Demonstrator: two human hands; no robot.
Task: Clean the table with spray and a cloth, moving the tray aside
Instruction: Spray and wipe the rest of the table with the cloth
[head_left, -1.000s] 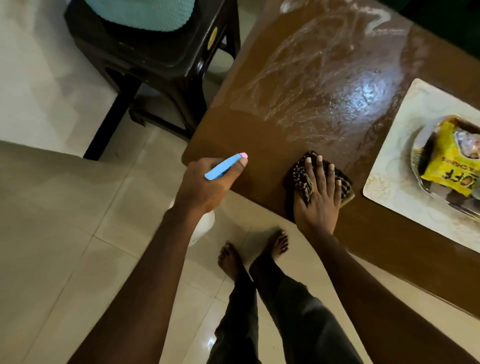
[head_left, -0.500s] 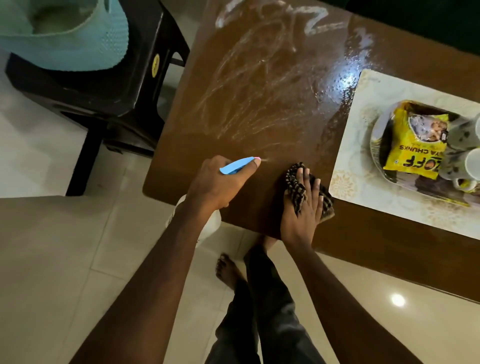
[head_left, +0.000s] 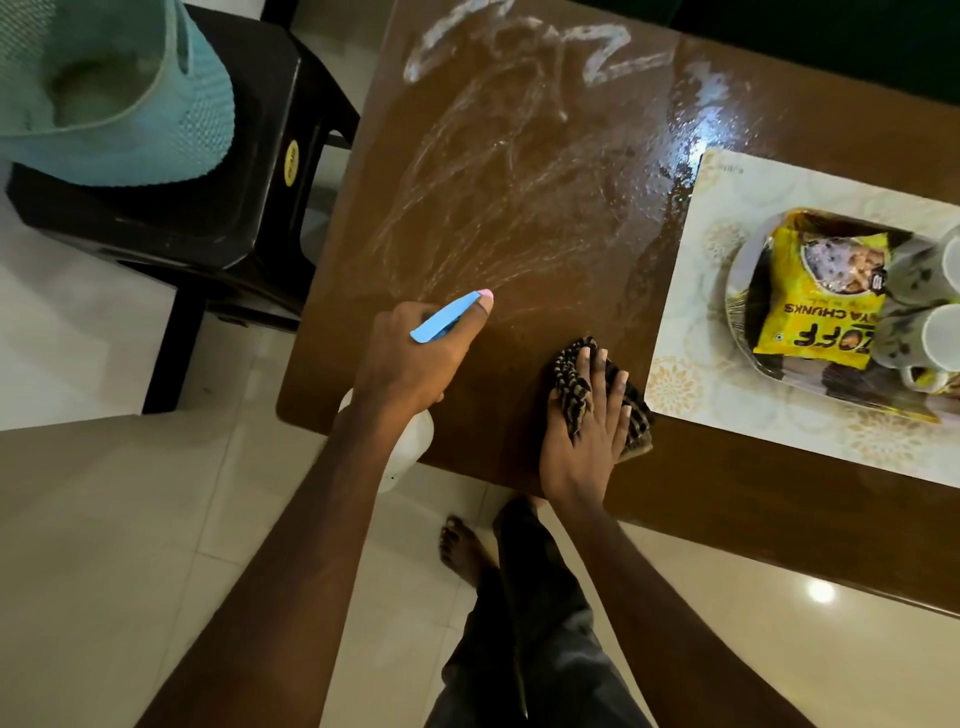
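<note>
Stands barefoot, one foot (head_left: 462, 545) on pale tile, at near edge of table (head_left: 727, 478). Grips spray bottle (head_left: 451, 318) in left hand (head_left: 410, 358), fingers curled round the neck, one finger stretched along the blue head up to the pink tip, white body hanging below the table edge. Cannot tell about the trigger, hidden under the hand. Aims nozzle away and slightly right over the brown top; long axis of blue head running near-left to far-right, body roughly upright beneath, probably kept low for wetting the near strip. Presses cloth (head_left: 569, 374) flat under right hand (head_left: 582, 441), fingers straight and a little spread, some striped fabric bunched up between them; close to near edge, just right of the bottle hand, likely parked ready for wiping after the spray. Shows thin wet streaks (head_left: 493, 208) across mid-table and thick white foam lines (head_left: 602, 57) toward far edge, so judged mid-job, far part sprayed but not wiped off. Leaves tray (head_left: 737, 291) at right on a pale patterned mat (head_left: 691, 374), loaded with yellow packet (head_left: 821, 312) and cups (head_left: 935, 338); mat corner just beside cloth, contact unclear. Puts dark stool (head_left: 249, 171) left of table, apart from it, teal woven basket (head_left: 130, 119) on top.
</note>
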